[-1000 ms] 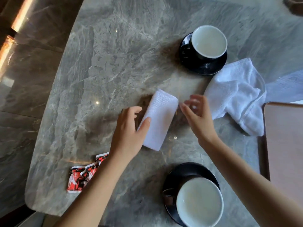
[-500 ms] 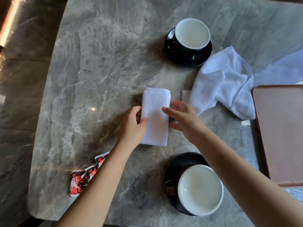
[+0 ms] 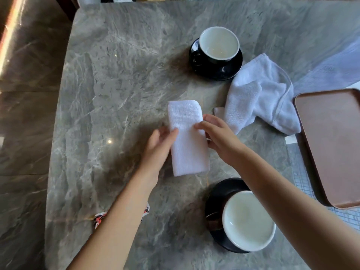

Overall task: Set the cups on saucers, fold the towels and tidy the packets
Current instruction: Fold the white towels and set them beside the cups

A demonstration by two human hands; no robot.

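Note:
A white towel folded into a narrow strip (image 3: 188, 145) lies in the middle of the grey marble table (image 3: 116, 84). My left hand (image 3: 158, 148) pinches its left edge and my right hand (image 3: 220, 138) presses its right edge. A second white towel (image 3: 257, 94) lies crumpled to the right. One black cup with a white inside (image 3: 219, 45) stands on a black saucer (image 3: 218, 72) at the back. Another such cup (image 3: 248, 221) stands on a black saucer (image 3: 216, 195) near me. Red packets (image 3: 98, 219) peek out from under my left forearm.
A brown tray (image 3: 331, 141) rests at the table's right edge, on a pale gridded mat (image 3: 303, 182). A small white scrap (image 3: 291, 139) lies beside the tray. The table's left edge drops to a dark stone floor (image 3: 25, 114).
Both hands closed in on the folded towel and turned it from slanted to nearly straight. My view shifted, so my left forearm now hides most of the packets.

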